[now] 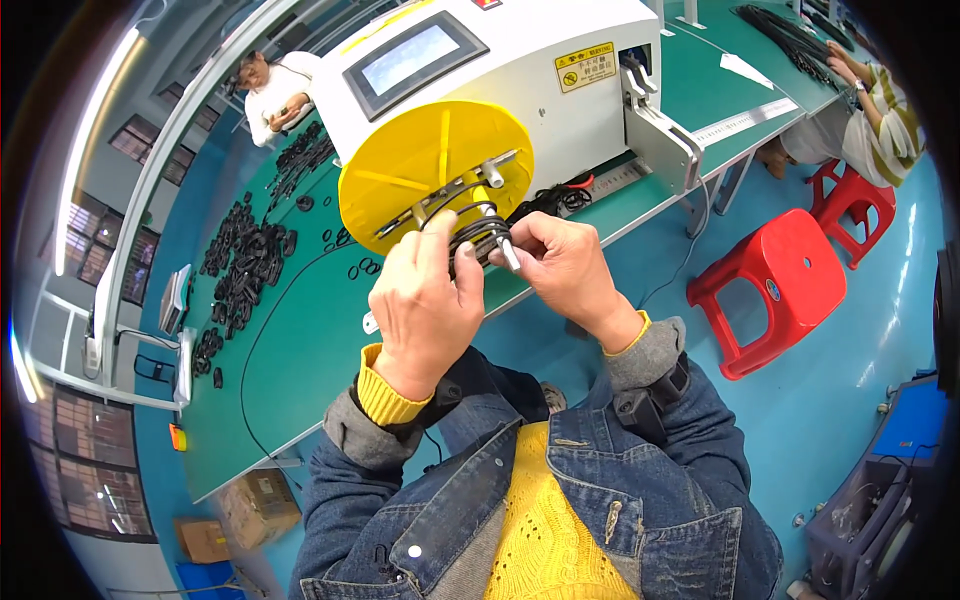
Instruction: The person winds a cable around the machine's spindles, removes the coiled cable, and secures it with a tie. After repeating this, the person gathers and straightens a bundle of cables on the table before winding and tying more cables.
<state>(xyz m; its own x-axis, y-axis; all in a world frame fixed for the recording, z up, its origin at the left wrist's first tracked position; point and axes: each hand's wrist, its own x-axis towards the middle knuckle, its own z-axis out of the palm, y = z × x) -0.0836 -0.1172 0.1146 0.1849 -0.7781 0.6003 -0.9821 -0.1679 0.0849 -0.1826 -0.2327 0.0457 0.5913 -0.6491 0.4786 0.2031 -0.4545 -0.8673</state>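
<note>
A coil of black cable [462,240] is wound round metal posts that stick out from a yellow round plate [400,160]. The plate sits on the front of a white machine [560,120]. My left hand [428,300] grips the coil from its left side, thumb and fingers bent round the loops. On the other side, my right hand [572,268] pinches the cable beside the tip of the silver post [511,255]. The fingertips of both hands partly hide the loops, and the cable's end cannot be made out.
The machine stands on a green table [300,370] with many bundled black cables [250,260] on the left. Tangled cable and red-handled pliers [580,184] lie below the machine. Red stools [770,290] stand at right. Two other people work at the table's far parts.
</note>
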